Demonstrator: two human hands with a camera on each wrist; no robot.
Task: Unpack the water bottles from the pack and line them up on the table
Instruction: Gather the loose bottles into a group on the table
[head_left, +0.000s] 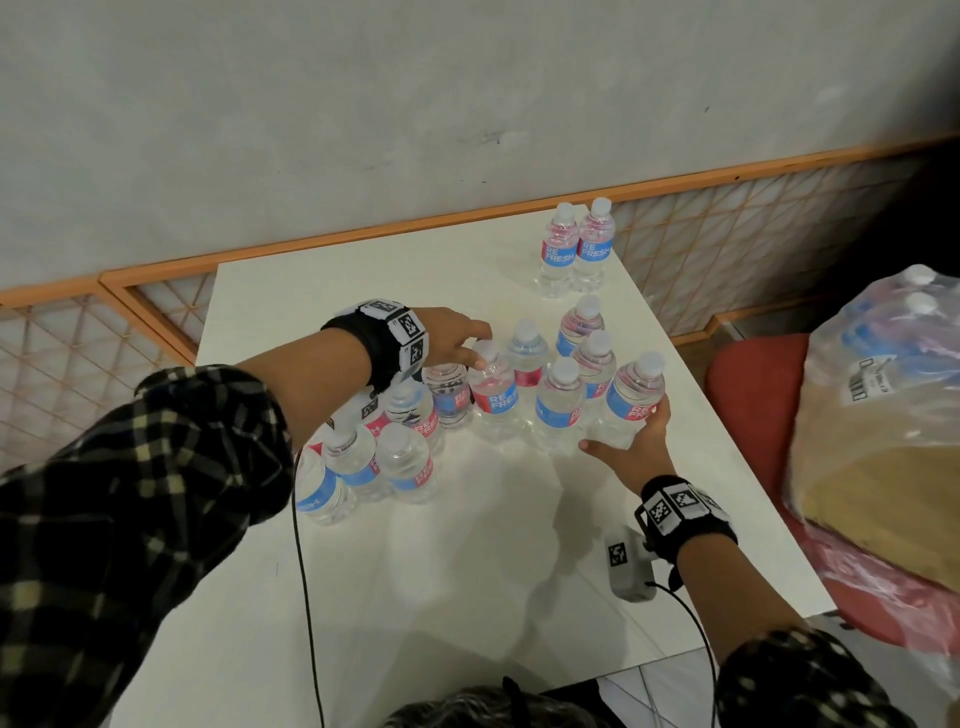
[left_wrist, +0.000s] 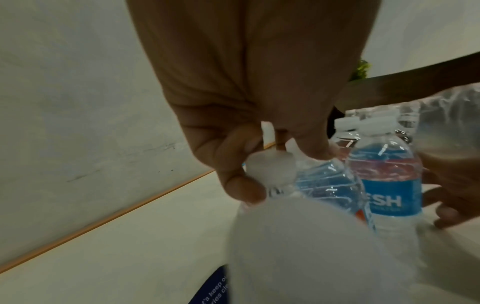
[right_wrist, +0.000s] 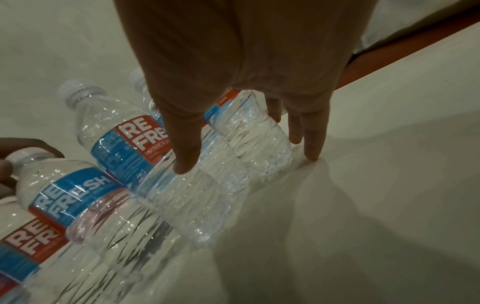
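Several clear water bottles with blue-and-red labels stand bunched on the white table (head_left: 467, 561). My left hand (head_left: 475, 353) reaches over the bunch and pinches the white cap of a middle bottle (head_left: 493, 397); in the left wrist view thumb and fingertips close on that cap (left_wrist: 269, 171). My right hand (head_left: 623, 431) holds the lower body of the rightmost bottle (head_left: 636, 397). In the right wrist view the thumb lies on one side of this bottle (right_wrist: 246, 139) and the fingers on the other. The plastic-wrapped pack (head_left: 883, 395) lies at the right.
Two bottles (head_left: 576, 249) stand apart at the table's far right corner. A group of bottles (head_left: 374, 462) sits under my left forearm. The pack rests on a red chair (head_left: 748, 400) beside the table's right edge. An orange-framed lattice (head_left: 156, 301) runs behind the table.
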